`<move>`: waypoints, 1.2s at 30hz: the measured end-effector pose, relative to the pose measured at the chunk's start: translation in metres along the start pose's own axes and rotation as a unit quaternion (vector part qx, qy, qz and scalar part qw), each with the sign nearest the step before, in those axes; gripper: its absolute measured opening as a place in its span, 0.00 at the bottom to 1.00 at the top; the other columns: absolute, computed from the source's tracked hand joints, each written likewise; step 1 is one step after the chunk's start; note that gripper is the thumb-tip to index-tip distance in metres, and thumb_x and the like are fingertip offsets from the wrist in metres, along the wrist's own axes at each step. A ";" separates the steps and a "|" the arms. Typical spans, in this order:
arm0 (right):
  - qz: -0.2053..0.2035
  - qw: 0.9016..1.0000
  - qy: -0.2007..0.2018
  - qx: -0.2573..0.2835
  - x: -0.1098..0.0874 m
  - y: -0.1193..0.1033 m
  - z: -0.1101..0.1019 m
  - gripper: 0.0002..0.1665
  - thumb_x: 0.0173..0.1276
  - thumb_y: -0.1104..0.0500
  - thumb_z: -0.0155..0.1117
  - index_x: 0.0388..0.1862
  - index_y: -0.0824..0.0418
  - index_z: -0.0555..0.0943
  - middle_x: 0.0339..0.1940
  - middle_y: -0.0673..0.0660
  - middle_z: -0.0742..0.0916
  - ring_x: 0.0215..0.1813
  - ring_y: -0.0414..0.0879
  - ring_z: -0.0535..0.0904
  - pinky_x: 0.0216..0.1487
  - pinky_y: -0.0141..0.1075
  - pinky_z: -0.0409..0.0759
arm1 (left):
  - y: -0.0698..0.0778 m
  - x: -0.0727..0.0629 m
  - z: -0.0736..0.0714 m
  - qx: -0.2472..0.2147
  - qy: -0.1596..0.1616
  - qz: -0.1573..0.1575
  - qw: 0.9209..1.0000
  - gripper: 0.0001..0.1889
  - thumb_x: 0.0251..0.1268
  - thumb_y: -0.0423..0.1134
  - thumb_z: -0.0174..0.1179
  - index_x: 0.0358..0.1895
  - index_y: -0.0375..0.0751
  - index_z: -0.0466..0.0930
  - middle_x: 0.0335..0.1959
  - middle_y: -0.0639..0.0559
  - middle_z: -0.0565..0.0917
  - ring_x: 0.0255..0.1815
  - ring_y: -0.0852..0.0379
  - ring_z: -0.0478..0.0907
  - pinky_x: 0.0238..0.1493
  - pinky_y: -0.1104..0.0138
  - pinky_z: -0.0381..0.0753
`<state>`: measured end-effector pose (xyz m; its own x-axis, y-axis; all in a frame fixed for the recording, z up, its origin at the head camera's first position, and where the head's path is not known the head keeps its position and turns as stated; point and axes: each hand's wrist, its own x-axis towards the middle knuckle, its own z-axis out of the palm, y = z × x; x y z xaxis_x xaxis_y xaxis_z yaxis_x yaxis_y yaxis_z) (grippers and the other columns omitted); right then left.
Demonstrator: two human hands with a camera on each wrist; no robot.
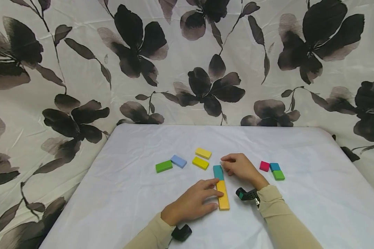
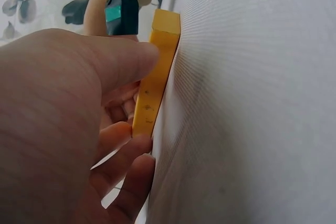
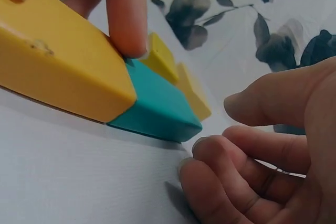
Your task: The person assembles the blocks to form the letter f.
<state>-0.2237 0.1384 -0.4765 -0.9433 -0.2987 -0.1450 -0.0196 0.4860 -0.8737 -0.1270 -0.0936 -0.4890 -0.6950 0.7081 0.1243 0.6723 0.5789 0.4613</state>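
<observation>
A long orange-yellow block (image 1: 223, 202) lies on the white cloth, end to end with a shorter teal block (image 1: 218, 172). From the left, my left hand (image 1: 194, 200) rests its fingers on the orange-yellow block, one fingertip close to the seam between the two. Its thumb (image 2: 123, 59) lies against the side of that block in the left wrist view. My right hand (image 1: 240, 168) is beside the far end of the teal block, fingers loosely bent and holding nothing. In the right wrist view a small gap separates its fingertips (image 3: 202, 148) from the teal block.
Beyond the hands lie two yellow blocks (image 1: 201, 163). Farther left, a green block (image 1: 163, 166) meets a light blue block (image 1: 179, 161). On the right are small red (image 1: 264, 166), blue (image 1: 274, 167) and green (image 1: 278, 175) blocks. A floral cloth (image 1: 174, 62) hangs behind the table.
</observation>
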 end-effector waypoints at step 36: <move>-0.031 0.998 -0.009 -0.047 0.033 -0.007 -0.002 0.17 0.70 0.56 0.66 0.54 0.62 0.84 0.44 0.56 0.85 0.33 0.48 0.80 0.36 0.37 0.82 | -0.003 0.002 0.002 -0.033 -0.005 -0.011 0.999 0.18 0.72 0.48 0.61 0.63 0.59 0.81 0.77 0.54 0.62 0.65 0.61 0.67 0.65 0.62 0.71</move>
<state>-0.2552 0.1265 -0.4739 -0.9329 -0.3459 -0.1005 -0.1107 0.5409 -0.8337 -0.1306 -0.0932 -0.4916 -0.7070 0.6996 0.1039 0.6376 0.5669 0.5216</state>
